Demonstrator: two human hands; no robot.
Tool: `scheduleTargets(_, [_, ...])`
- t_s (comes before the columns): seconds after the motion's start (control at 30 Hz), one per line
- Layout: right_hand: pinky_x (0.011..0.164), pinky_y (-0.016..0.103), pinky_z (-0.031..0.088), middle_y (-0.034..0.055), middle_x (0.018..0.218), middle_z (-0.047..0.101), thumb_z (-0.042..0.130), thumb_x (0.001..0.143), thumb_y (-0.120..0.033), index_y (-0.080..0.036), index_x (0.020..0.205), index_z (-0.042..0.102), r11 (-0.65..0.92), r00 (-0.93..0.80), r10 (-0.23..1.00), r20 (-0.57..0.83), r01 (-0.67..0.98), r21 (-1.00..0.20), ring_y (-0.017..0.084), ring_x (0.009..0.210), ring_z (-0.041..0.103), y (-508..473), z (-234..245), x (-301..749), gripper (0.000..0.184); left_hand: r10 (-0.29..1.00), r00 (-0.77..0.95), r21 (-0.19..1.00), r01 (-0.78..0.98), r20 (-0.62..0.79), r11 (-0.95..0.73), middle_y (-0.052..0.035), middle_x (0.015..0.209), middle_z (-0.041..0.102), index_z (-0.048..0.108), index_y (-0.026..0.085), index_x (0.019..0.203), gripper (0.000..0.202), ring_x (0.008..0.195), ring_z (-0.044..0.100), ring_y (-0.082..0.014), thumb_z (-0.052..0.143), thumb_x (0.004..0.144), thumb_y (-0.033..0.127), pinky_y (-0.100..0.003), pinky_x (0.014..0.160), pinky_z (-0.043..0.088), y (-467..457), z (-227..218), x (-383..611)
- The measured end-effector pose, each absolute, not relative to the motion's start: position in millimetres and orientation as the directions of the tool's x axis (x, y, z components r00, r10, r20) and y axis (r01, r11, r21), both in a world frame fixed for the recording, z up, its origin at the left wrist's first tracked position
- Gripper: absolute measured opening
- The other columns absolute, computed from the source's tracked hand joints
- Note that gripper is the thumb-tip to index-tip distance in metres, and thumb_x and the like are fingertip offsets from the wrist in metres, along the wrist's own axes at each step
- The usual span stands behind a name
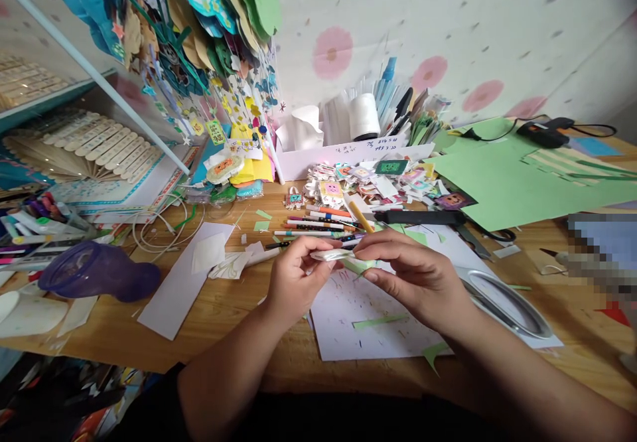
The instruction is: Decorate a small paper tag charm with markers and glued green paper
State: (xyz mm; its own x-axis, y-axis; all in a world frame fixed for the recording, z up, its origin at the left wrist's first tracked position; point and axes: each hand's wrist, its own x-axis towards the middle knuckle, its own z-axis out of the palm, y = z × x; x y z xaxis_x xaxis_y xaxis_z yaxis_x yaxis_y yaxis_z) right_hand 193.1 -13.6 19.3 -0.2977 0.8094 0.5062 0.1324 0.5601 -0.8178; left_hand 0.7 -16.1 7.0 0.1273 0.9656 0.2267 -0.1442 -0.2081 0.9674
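Observation:
My left hand pinches the left end of a small, flat white paper piece between thumb and fingers. At its other end my right hand is closed, with fingertips on top and the thumb below a light-green strip. Whether the green strip is joined to the white piece, I cannot tell. Both hands are above a white sheet marked with coloured strokes and strewn with green scraps. Just beyond the fingers lie several pens and markers and an upright-tilted yellow stick.
Small decorated paper cutouts are heaped behind the pens. Green card and a glue gun lie at right, scissors with a silver handle nearer me. At left are a purple container, a white strip and a cable.

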Motion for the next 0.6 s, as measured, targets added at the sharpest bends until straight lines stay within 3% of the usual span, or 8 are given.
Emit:
scheduleTargets(0.17, [0.084, 0.031, 0.052, 0.0047, 0.098, 0.069, 0.068, 0.08, -0.014, -0.027, 0.102, 0.069, 0.621, -0.312, 0.774, 0.55, 0.209, -0.756, 0.018, 0.094, 0.064, -12.4, 19.7, 192.2, 0.025, 0.96, 0.135, 0.965, -0.129, 0.246, -0.229, -0.0059, 0.1, 0.07, 0.062, 0.019, 0.094, 0.016, 0.089, 0.069, -0.0167, 0.065, 0.079, 0.015, -0.029, 0.076, 0.059, -15.7, 4.4, -0.3])
scheduleTargets(0.33, [0.081, 0.032, 0.053, 0.0057, 0.096, 0.067, 0.068, 0.08, -0.014, -0.026, 0.102, 0.069, 0.63, -0.32, 0.766, 0.557, 0.2, -0.75, 0.019, 0.092, 0.064, -13.0, 19.5, 189.1, 0.025, 0.931, 0.142, 0.934, 0.07, 0.337, -0.349, -0.0073, 0.099, 0.069, 0.066, 0.02, 0.1, 0.023, 0.09, 0.066, -0.0191, 0.066, 0.078, 0.016, -0.028, 0.072, 0.056, -12.4, 0.3, -4.5])
scheduleTargets(0.47, [0.078, 0.029, 0.053, 0.0043, 0.094, 0.066, 0.068, 0.08, -0.016, -0.027, 0.1, 0.07, 0.549, -0.295, 0.815, 0.499, 0.115, -0.828, 0.018, 0.091, 0.064, -13.4, 19.1, 187.3, 0.023, 0.893, 0.199, 0.881, 0.18, 0.403, -0.438, -0.0057, 0.091, 0.068, 0.067, 0.019, 0.091, 0.013, 0.084, 0.064, -0.0164, 0.065, 0.079, 0.016, -0.026, 0.069, 0.051, -9.8, 4.0, -6.5])
scheduleTargets(0.6, [0.075, 0.028, 0.054, 0.0037, 0.095, 0.067, 0.067, 0.082, -0.02, -0.029, 0.101, 0.071, 0.389, -0.281, 0.883, 0.376, -0.01, -0.921, 0.017, 0.089, 0.064, -14.8, 19.1, 186.5, 0.021, 0.903, 0.235, 0.9, 0.172, 0.358, -0.401, -0.0044, 0.088, 0.068, 0.065, 0.019, 0.089, 0.011, 0.079, 0.063, -0.0152, 0.063, 0.079, 0.016, -0.025, 0.068, 0.049, -10.3, 8.0, -5.8])
